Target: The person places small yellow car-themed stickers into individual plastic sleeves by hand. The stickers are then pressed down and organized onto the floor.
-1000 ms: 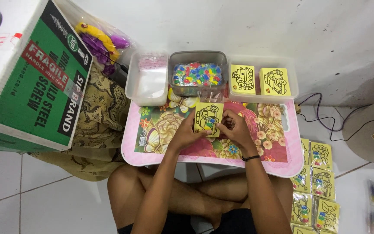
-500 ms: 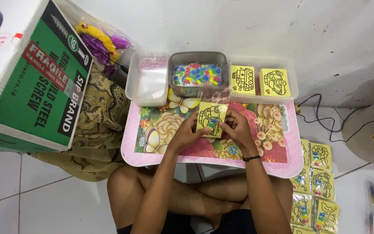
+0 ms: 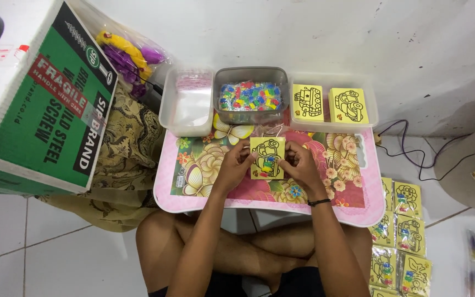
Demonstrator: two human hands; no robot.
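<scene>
- Both hands meet over the middle of the flowered pink surface point(image 3: 353, 206), and the yellow picture card point(image 3: 268, 158) sits right between them.
- Left hand point(image 3: 236, 165) pinches the card's left edge; its grip is clenched on the card, thumb on top.
- Right hand point(image 3: 299, 165), with a dark band at the wrist, clamps the opposite edge, grasping the same card, so neither hand is released.
- The card is nearly square, held flat and face up, its slightly longer side running away from the body; a few coloured bits show on its lower half, though what they are is too small to tell.
- Each hand is equally close to it, one per side, so the card lies inward from either grip.
- Straight ahead of the grips, beyond the card's far edge, stands the grey tub of coloured pieces point(image 3: 251, 94), near but not touching.
- Ahead and to the left of the left grip sits a clear tub of small bags point(image 3: 187, 104).
- Ahead and to the right of the right grip, a clear tray point(image 3: 374, 107) holds two stacks of yellow cards.
- Well off to the right and behind the right grip, finished yellow packets point(image 3: 405, 242) lie on the floor.
</scene>
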